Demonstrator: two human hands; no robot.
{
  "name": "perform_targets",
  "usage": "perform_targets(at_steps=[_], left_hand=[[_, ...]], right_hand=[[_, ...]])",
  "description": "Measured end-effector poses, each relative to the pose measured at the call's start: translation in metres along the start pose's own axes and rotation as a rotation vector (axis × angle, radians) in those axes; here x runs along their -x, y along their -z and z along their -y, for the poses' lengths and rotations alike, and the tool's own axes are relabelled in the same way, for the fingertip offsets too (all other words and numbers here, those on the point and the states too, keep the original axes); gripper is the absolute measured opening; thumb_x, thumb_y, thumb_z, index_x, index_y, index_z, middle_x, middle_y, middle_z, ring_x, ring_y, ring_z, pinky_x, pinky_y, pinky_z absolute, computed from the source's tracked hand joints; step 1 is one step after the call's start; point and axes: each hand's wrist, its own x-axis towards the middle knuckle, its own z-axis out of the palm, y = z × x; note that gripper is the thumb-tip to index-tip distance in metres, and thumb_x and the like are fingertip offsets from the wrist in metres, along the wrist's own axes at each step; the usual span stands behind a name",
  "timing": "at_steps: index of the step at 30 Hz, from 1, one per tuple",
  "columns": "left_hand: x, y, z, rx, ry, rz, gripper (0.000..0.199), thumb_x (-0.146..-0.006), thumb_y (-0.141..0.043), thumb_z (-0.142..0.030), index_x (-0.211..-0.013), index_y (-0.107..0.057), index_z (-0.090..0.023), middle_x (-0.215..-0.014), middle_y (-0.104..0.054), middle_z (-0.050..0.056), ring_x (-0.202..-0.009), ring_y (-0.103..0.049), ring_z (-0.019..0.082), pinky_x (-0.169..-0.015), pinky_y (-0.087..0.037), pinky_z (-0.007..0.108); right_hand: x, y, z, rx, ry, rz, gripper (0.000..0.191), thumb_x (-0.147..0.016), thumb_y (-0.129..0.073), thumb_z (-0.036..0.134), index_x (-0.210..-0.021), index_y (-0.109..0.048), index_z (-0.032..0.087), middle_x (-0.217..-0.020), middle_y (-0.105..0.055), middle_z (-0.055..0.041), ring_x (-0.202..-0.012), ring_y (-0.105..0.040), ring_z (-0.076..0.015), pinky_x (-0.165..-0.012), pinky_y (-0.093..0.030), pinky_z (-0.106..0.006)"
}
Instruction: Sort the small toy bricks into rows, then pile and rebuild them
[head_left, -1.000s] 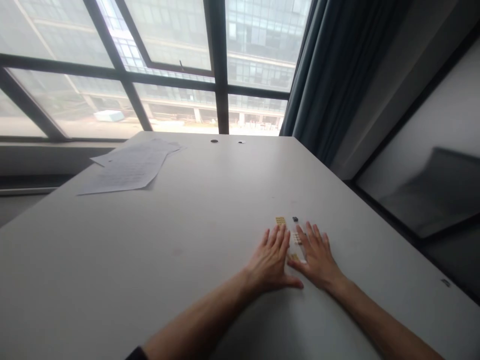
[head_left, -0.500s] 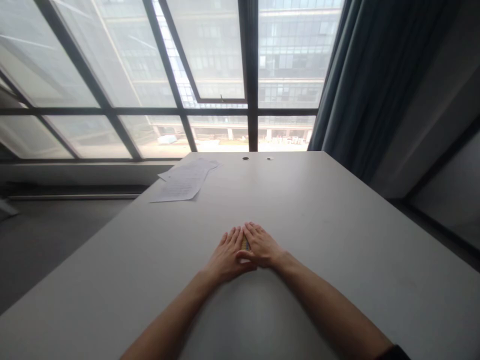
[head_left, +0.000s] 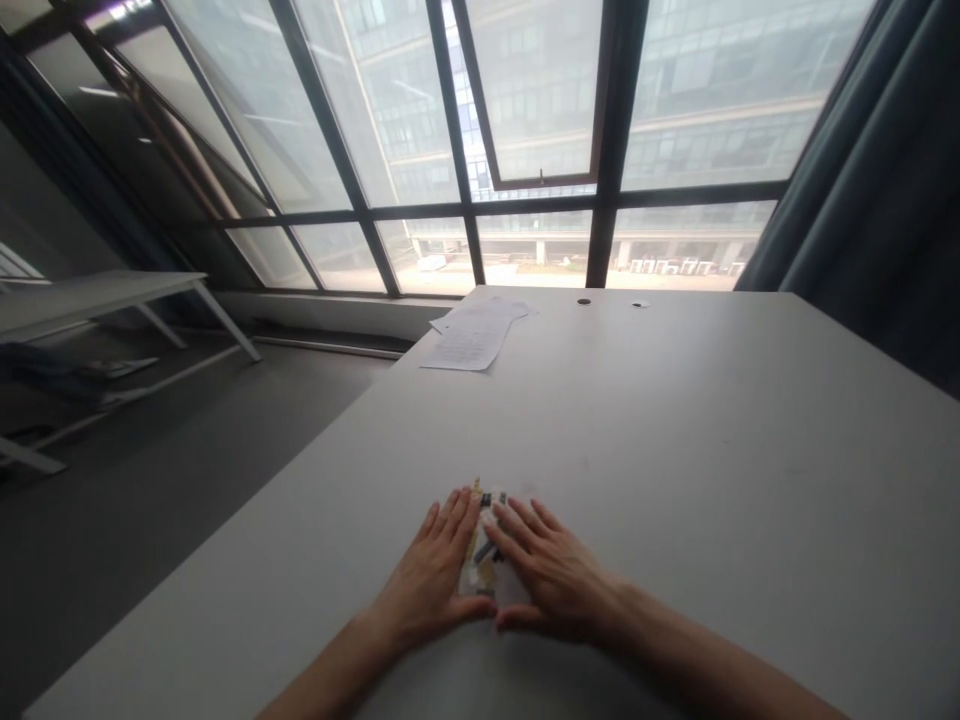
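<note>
Several small flat pieces point(head_left: 484, 574), whitish, yellow and dark grey, lie on the white table point(head_left: 637, 420) between my two hands; their exact nature is too small to tell. My left hand point(head_left: 431, 575) lies flat, palm down, at their left edge, with its fingers stretched forward and partly over them. From the right, my right hand point(head_left: 551, 570) rests palm down with spread fingers, its fingertips touching the pieces. Both thumbs point inward and nearly meet at the near side. The palms hide part of what lies under them.
Loose printed papers point(head_left: 469, 335) lie at the table's far left. Two round holes are near the far edge. A second table point(head_left: 112, 290) stands beyond the floor on the left. Windows are ahead, with a dark curtain point(head_left: 862, 180) at the right.
The view has turned left. My hands have moved apart a little and appear nearer, with fingers more spread. More of the pieces between them shows, where only a small yellowish patch showed before.
</note>
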Motion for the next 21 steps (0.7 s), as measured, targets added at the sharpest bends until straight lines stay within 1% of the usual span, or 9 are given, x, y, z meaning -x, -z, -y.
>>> perform_targets(at_steps=[2, 5, 8, 10, 12, 15, 18, 21], left_hand=[[-0.013, 0.003, -0.007, 0.02, -0.015, 0.011, 0.11, -0.07, -0.052, -0.076, -0.149, -0.008, -0.015, -0.155, -0.009, 0.017, -0.143, -0.006, 0.033, -0.114, -0.014, 0.053], [-0.039, 0.006, -0.011, 0.048, -0.029, 0.024, 0.103, -0.072, -0.047, -0.078, -0.148, -0.019, -0.014, -0.155, -0.014, 0.016, -0.143, -0.008, 0.032, -0.114, -0.013, 0.053], [-0.06, 0.006, -0.008, 0.063, 0.011, 0.009, 0.088, -0.082, -0.04, -0.071, -0.146, -0.025, -0.014, -0.154, -0.02, 0.014, -0.143, -0.014, 0.03, -0.115, -0.016, 0.05], [-0.067, 0.004, -0.003, 0.067, 0.054, -0.013, 0.075, -0.089, -0.033, -0.063, -0.145, -0.029, -0.013, -0.153, -0.024, 0.013, -0.142, -0.018, 0.028, -0.115, -0.018, 0.048], [-0.068, 0.0, 0.002, 0.069, 0.086, -0.048, 0.065, -0.094, -0.028, -0.056, -0.143, -0.032, -0.013, -0.151, -0.028, 0.012, -0.141, -0.021, 0.027, -0.115, -0.02, 0.047], [-0.059, -0.004, 0.013, 0.082, 0.092, -0.108, 0.057, -0.096, -0.03, -0.047, -0.142, -0.035, -0.013, -0.151, -0.03, 0.013, -0.141, -0.023, 0.026, -0.114, -0.023, 0.045], [-0.044, -0.004, 0.025, 0.119, 0.067, -0.154, 0.054, -0.096, -0.032, -0.039, -0.143, -0.032, -0.012, -0.15, -0.031, 0.014, -0.14, -0.026, 0.024, -0.114, -0.026, 0.042], [-0.029, -0.002, 0.034, 0.157, 0.03, -0.176, 0.054, -0.096, -0.031, -0.033, -0.146, -0.023, -0.013, -0.15, -0.031, 0.013, -0.14, -0.027, 0.022, -0.114, -0.028, 0.042]], right_hand=[[0.008, -0.008, -0.006, 0.066, -0.102, -0.038, 0.092, -0.082, -0.042, 0.071, -0.15, -0.017, 0.014, -0.155, -0.014, -0.0161, -0.143, -0.009, -0.0332, -0.115, -0.01, -0.051], [0.01, -0.016, -0.017, 0.131, -0.219, -0.065, 0.098, -0.079, -0.042, 0.074, -0.149, -0.018, 0.008, -0.154, -0.013, -0.0204, -0.142, -0.01, -0.0352, -0.115, -0.011, -0.052], [0.002, -0.02, -0.023, 0.152, -0.258, -0.05, 0.103, -0.077, -0.039, 0.077, -0.148, -0.018, 0.006, -0.154, -0.014, -0.0202, -0.142, -0.011, -0.0351, -0.115, -0.011, -0.052], [-0.008, -0.02, -0.026, 0.161, -0.289, -0.054, 0.103, -0.078, -0.036, 0.078, -0.148, -0.017, 0.005, -0.154, -0.015, -0.02, -0.142, -0.011, -0.0351, -0.115, -0.01, -0.052], [-0.021, -0.02, -0.027, 0.172, -0.324, -0.066, 0.103, -0.079, -0.033, 0.078, -0.148, -0.018, 0.003, -0.153, -0.016, -0.0208, -0.142, -0.011, -0.0354, -0.114, -0.01, -0.052], [-0.046, -0.02, -0.03, 0.183, -0.331, -0.084, 0.1, -0.081, -0.03, 0.077, -0.147, -0.021, 0.002, -0.153, -0.017, -0.0215, -0.142, -0.013, -0.0354, -0.114, -0.01, -0.052], [-0.071, -0.018, -0.032, 0.173, -0.255, -0.083, 0.097, -0.082, -0.029, 0.076, -0.146, -0.025, 0.002, -0.152, -0.021, -0.0217, -0.142, -0.015, -0.0345, -0.114, -0.011, -0.051], [-0.089, -0.015, -0.033, 0.144, -0.133, -0.065, 0.098, -0.08, -0.032, 0.077, -0.146, -0.024, 0.005, -0.152, -0.024, -0.0198, -0.141, -0.018, -0.0326, -0.115, -0.012, -0.05]])
